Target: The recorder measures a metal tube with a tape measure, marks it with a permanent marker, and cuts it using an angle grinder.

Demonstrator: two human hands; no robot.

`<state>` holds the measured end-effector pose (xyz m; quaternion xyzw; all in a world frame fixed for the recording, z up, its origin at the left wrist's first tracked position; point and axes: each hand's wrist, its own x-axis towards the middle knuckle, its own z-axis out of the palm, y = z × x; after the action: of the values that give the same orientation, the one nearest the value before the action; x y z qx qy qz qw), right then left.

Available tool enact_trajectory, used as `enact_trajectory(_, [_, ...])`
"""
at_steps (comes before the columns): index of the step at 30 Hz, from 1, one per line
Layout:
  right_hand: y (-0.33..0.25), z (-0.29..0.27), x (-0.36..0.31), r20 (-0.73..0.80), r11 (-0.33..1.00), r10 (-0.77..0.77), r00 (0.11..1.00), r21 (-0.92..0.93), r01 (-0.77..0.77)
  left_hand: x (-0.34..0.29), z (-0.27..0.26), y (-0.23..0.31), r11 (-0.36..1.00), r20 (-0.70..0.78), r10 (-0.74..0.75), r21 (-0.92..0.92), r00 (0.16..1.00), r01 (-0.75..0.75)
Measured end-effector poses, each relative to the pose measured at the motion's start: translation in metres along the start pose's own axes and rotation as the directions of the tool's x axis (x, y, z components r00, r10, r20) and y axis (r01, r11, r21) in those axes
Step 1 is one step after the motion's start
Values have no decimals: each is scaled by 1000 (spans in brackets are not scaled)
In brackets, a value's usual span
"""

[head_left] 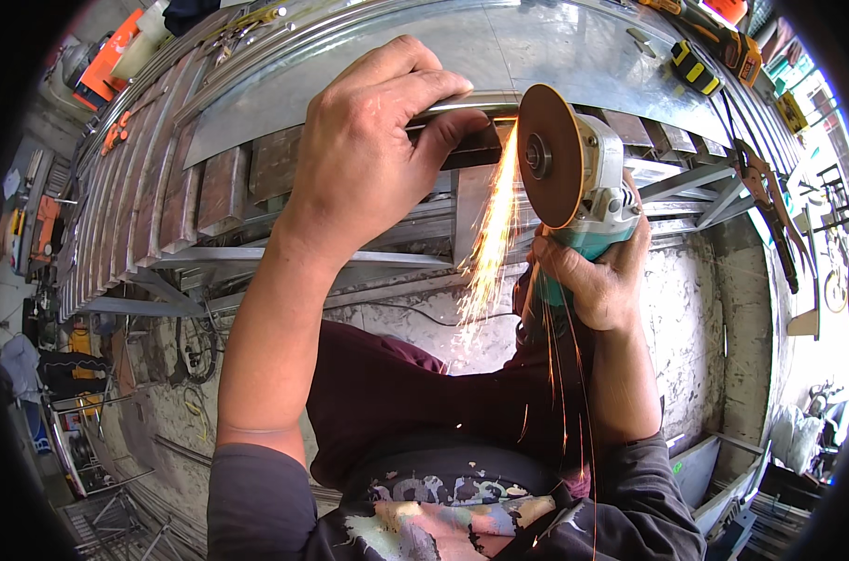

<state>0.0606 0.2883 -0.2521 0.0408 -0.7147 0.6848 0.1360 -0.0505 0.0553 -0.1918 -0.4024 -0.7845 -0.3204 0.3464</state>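
My left hand (pixel 378 140) is closed around a shiny metal tube (pixel 485 101), thumb beneath and fingers over the top, at the near edge of the bench. In my right hand (pixel 597 280) is an angle grinder (pixel 604 178) with a teal body and a grey metal head. Its brown cutting disc (pixel 549 154) stands upright against the right end of the tube. Bright orange sparks (pixel 492 243) stream downward from where disc and tube meet, and a few thin streaks fall toward my lap. The disc hides the tube's far right end.
A grey metal sheet (pixel 593 56) lies on the slatted steel bench (pixel 223 187). Toward the back right are a yellow-black tape measure (pixel 696 67) and a yellow-black power tool (pixel 738 56). Locking pliers (pixel 766 201) hang at the bench's right edge. Long metal tubes (pixel 256 58) lie back left.
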Motion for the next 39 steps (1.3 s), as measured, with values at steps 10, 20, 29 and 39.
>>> enact_trajectory(10, [-2,-7,-9,-11,999,37,999,33,-36,-6,1,4,993,-5,-54,108,999,55])
enact_trajectory(20, [2,-3,-5,12,999,-38,999,14,38,-4,5,2,984,-11,14,176,1000,-12])
enact_trajectory(29, [6,-1,-4,11,999,-15,1000,33,15,-3,5,0,983,-25,51,178,998,-46])
enact_trajectory(39, [2,0,-3,3,1000,-7,1000,4,7,-2,0,0,989,9,56,135,998,-57])
